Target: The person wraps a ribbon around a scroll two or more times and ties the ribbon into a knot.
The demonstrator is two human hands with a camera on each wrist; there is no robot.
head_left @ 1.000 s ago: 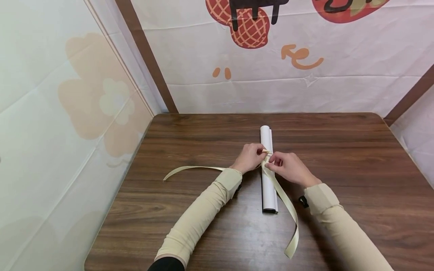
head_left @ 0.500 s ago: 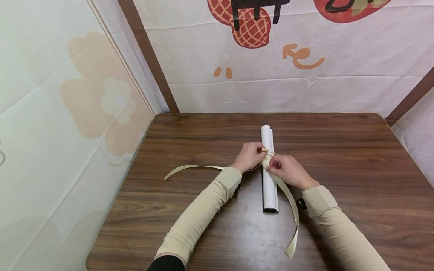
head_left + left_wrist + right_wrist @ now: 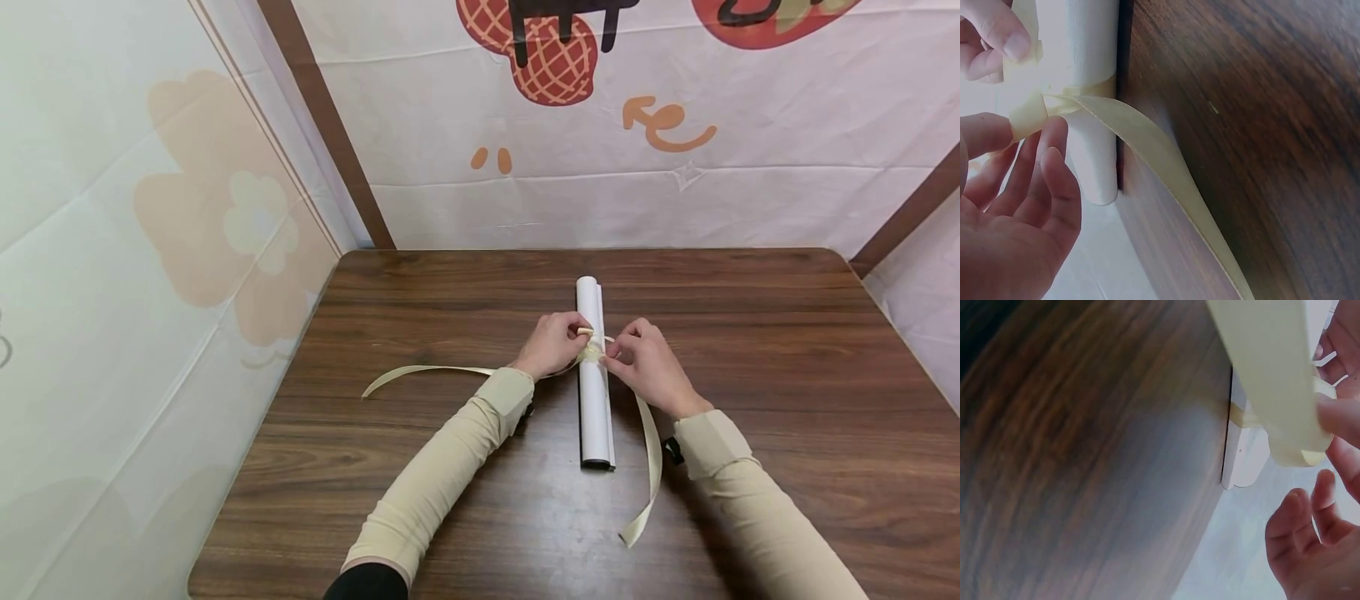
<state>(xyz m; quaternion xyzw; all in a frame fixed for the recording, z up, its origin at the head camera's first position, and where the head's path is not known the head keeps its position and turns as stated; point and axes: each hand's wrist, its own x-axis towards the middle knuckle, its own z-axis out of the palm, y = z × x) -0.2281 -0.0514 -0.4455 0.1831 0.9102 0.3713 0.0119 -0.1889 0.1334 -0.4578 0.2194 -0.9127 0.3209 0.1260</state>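
Note:
A white paper roll (image 3: 596, 421) with a dark edge lies lengthwise on the table. Pale yellow ribbon (image 3: 427, 368) passes round its middle, gathered in a knot on top. One tail trails left and another hangs to the right. Just left of the knot, my left hand (image 3: 550, 346) pinches a folded loop of ribbon, seen close in the left wrist view between thumb and fingers (image 3: 1054, 134). To the right, my right hand (image 3: 651, 367) pinches the ribbon beside the roll. In the right wrist view a wide ribbon strip (image 3: 1272, 375) partly hides the knot.
The dark wood-grain table (image 3: 450, 450) has rounded far corners. A printed white cloth (image 3: 420, 204) hangs behind it, and a flowered one (image 3: 97, 333) hangs along the left side.
My right hand has moved a little right and away from the knot. The ribbon's right tail no longer crosses the roll's front and its end has lifted slightly. My left hand stays nearly in place.

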